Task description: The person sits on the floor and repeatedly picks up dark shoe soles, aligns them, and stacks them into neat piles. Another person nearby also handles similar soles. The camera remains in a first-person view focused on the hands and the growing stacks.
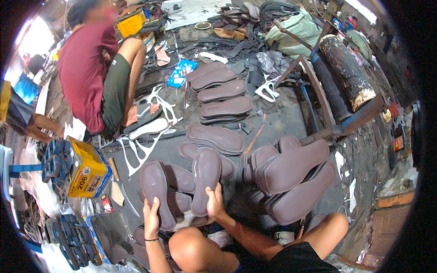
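Note:
My left hand [152, 214] is closed around the edge of a brown shoe sole [156, 189], thumb on its upper face. A second brown sole [205, 175] is gripped by my right hand [215, 202], also with the thumb on top. Both soles are held upright, side by side and a little apart. Behind and between them lie more brown soles [180, 177], partly hidden. To the right of my right hand is a large heap of soles [291, 168]. Ahead, a row of stacked soles [225, 107] runs away from me.
At left stand a yellow box [88, 168] and dark sandals [57, 166], with a knife [125, 193] nearby. White cut-out scraps [136, 150] lie near a seated person in maroon [86, 73]. A metal frame with a roller [346, 73] stands at right.

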The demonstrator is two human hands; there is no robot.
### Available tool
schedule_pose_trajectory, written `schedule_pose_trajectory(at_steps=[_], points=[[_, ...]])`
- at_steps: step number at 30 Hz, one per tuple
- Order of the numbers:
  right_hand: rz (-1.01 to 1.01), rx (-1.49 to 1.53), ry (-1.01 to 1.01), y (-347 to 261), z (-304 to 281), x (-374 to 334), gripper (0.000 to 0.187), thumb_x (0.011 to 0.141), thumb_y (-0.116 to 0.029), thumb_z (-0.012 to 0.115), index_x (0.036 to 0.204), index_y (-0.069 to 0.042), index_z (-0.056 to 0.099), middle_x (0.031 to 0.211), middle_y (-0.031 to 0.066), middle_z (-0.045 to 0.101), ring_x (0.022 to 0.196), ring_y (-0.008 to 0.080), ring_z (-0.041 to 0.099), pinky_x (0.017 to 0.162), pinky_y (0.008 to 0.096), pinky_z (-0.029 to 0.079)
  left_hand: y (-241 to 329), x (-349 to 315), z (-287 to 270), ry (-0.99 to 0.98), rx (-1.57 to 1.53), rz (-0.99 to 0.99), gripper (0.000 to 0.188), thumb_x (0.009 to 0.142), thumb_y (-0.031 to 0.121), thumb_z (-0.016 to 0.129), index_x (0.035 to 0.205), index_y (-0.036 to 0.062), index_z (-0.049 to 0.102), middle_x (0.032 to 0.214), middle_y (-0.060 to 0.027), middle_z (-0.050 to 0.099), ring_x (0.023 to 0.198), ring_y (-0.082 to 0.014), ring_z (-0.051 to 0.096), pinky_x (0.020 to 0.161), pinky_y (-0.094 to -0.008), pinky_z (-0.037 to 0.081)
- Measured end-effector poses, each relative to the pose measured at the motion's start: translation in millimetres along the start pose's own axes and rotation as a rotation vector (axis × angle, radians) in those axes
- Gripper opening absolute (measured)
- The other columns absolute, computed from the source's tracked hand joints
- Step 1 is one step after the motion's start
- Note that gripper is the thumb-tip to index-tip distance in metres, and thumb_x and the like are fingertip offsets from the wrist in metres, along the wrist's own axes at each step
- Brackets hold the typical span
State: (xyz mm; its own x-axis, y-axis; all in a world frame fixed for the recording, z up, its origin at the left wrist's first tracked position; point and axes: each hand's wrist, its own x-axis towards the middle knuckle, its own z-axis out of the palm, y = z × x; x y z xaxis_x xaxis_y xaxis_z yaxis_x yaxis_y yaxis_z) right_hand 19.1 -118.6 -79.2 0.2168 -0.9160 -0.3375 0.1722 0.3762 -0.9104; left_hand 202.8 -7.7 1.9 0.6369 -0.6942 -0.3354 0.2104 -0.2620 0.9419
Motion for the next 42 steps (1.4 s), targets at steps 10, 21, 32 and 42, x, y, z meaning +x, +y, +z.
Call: schedule_pose_trajectory(at_steps=[10, 21, 32, 42], points=[[0.058, -0.237, -0.051, 17.4, -41.2, -29.5, 0.056, 0.098, -0.024, 0.049, 0.143, 0.008, 0.039, 0.134, 0.0181, 0.055, 0.122, 0.0271, 0.051, 0.11, 0.0356, 0.035, -7.6, 19.2, 10.3, 0.05, 0.096, -0.041, 0.066, 0.099, 0.029, 0.066, 0.145, -0.0111, 0.04, 0.14, -0.0184, 0.055, 0.128, -0.0256, 0.051, 0.112, -0.0349, 0.035], [0.248, -0.367, 0.092, 8.2, -73.4, -65.0, 0.056, 0.102, -0.027, 0.056, 0.144, 0.008, 0.042, 0.139, 0.0184, 0.055, 0.126, 0.0268, 0.05, 0.112, 0.0361, 0.036, -16.6, 1.7, -70.0, 0.463, -0.064, 0.021, 0.066, 0.101, 0.038, 0.062, 0.147, -0.004, 0.043, 0.142, -0.0139, 0.054, 0.127, -0.0232, 0.051, 0.111, -0.0358, 0.035], [-0.001, -0.453, -0.103, 22.9, -91.8, -54.7, 0.05, 0.102, -0.02, 0.053, 0.145, 0.002, 0.039, 0.138, 0.0156, 0.052, 0.127, 0.0262, 0.049, 0.113, 0.0374, 0.035, -17.3, -23.7, -11.3, 0.336, 0.261, -0.086, 0.086, 0.096, 0.038, 0.069, 0.15, -0.0142, 0.029, 0.149, -0.0239, 0.044, 0.137, -0.0287, 0.043, 0.117, -0.0367, 0.029], [0.012, -0.03, 0.248, 25.3, -28.8, 0.6, 0.062, 0.098, -0.024, 0.058, 0.148, 0.003, 0.035, 0.146, 0.0209, 0.049, 0.129, 0.033, 0.048, 0.113, 0.0421, 0.033, -17.6, -31.1, 14.0, 0.087, 0.21, 0.002, 0.066, 0.094, 0.021, 0.072, 0.146, -0.0054, 0.04, 0.137, -0.0168, 0.055, 0.128, -0.0255, 0.05, 0.112, -0.038, 0.035]])
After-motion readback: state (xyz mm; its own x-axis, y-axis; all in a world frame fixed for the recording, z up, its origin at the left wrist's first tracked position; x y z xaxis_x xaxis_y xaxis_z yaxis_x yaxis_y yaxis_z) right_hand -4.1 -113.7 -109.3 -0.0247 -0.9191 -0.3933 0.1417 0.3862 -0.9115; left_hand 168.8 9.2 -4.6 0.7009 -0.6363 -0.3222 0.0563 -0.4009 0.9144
